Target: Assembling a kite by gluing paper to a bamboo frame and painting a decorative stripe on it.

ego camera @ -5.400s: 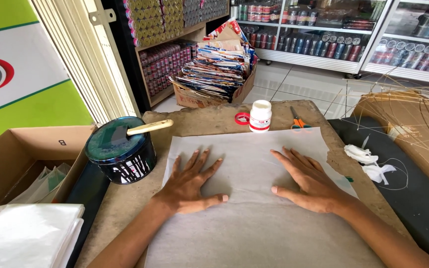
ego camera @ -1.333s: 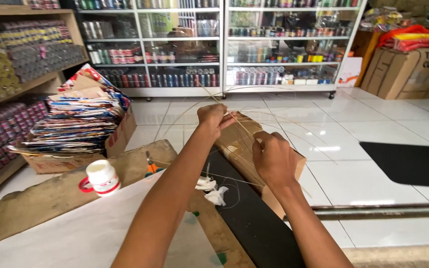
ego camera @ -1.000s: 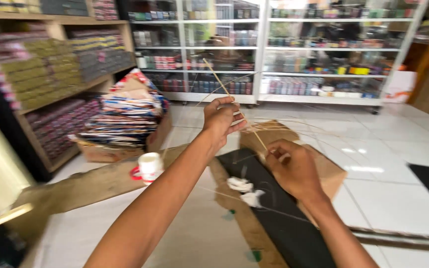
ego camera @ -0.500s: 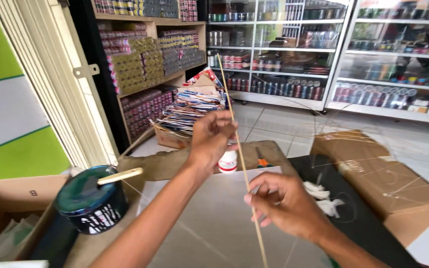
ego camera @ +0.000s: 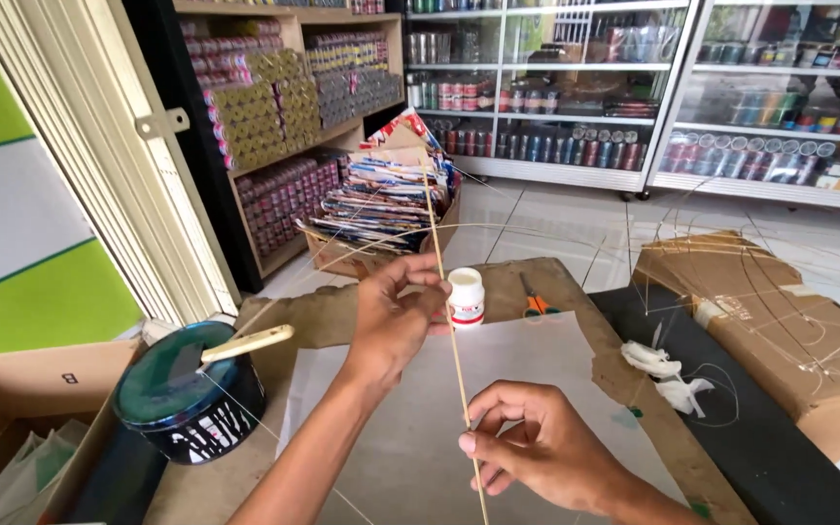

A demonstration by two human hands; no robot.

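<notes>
Shop: stocked shelves (ego camera: pixel 294 107), glass-door coolers (ego camera: pixel 556 87)

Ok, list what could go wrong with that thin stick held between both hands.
1. The thin bamboo stick is pinched by the left hand high up and the right hand lower down; bending it between the two grips could snap it.
2. Its top end reaches toward the stacked paper in the box and could snag there.
3. The small white bottle stands right beside the left hand; a sideways swing might topple it.
</notes>
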